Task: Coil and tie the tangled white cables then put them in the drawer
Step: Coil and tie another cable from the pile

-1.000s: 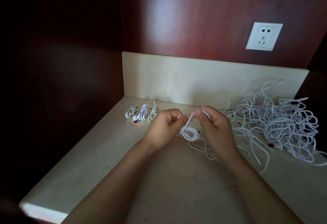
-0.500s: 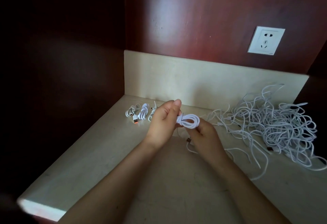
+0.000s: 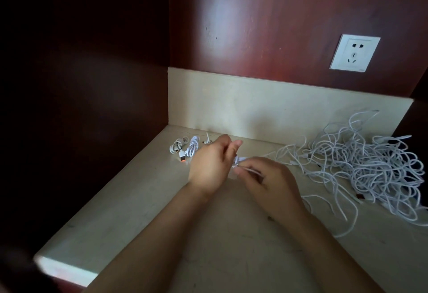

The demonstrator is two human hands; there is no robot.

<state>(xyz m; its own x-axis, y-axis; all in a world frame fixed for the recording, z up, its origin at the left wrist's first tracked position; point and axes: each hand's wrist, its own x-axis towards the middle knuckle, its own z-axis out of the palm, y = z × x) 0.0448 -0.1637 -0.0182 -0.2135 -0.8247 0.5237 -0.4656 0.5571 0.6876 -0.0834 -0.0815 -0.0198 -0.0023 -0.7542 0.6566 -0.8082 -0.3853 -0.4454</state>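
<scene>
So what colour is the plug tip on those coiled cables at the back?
Orange; the plug tip shows best in the head view.

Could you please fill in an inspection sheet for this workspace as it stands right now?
Surface: beige stone countertop, brightly lit along its front edge.
Job's things: three coiled cable bundles at the back left, one showing an orange plug; the drawer is not in view.
Clutter: nothing seen.
Hands: left hand and right hand both hold a white cable between them.
Cables: large tangled pile at the right, with loose strands trailing toward the hands.
Surroundings: beige backsplash, dark red wood wall, white wall socket.
</scene>
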